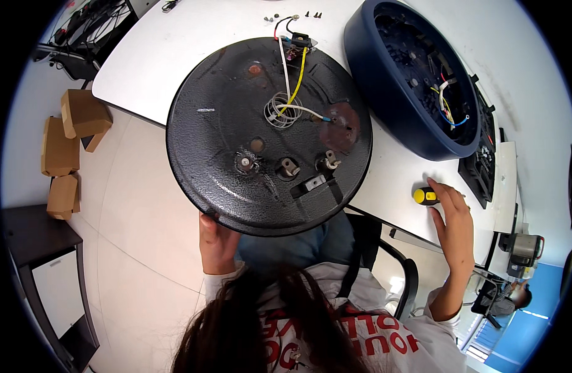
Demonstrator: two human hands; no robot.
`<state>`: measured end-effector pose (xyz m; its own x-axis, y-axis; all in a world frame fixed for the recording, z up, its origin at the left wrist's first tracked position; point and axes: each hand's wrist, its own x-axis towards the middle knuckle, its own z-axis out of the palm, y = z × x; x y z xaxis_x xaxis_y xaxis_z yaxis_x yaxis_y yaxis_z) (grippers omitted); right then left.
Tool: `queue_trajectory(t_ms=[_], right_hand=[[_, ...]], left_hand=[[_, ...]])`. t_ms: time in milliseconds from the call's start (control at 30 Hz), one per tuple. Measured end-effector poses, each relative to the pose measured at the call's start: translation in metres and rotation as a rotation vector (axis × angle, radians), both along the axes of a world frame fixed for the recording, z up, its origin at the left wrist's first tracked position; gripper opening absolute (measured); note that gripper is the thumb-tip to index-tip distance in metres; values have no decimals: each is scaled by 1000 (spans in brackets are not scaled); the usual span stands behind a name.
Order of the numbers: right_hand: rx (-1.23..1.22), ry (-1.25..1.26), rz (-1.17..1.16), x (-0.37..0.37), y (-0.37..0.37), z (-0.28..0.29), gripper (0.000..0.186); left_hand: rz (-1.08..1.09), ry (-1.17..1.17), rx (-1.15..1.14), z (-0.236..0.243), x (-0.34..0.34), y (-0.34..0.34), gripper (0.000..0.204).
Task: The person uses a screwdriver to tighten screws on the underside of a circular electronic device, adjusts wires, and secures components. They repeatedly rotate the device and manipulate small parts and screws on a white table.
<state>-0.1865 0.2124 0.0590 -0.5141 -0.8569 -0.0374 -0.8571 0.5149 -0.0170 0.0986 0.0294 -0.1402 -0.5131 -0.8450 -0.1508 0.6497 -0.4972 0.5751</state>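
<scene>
A large round black metal plate is tilted over the table's near edge, with terminals, a coil spring and white and yellow wires on its upward face. My left hand grips its near left rim from below, with some fingers hidden beneath it. At its far edge sits a small black part with red and black leads. To the right, my right hand has its fingers stretched out and apart beside a stubby yellow-and-black screwdriver lying on the table.
A dark blue round housing with wires inside stands at the right of the white table. Behind it is a black tool case. Several small screws lie at the far side. Cardboard boxes stand at left; another person sits far right.
</scene>
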Motion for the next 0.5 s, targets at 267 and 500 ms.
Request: queue_trajectory(t_ms=[267, 500], right_hand=[[-161, 12, 8, 22, -3, 35, 45], [-1155, -335, 283, 11, 1, 96, 70]], left_hand=[[11, 26, 12, 1, 0, 3, 82], [-50, 65, -8, 13, -4, -2, 77]])
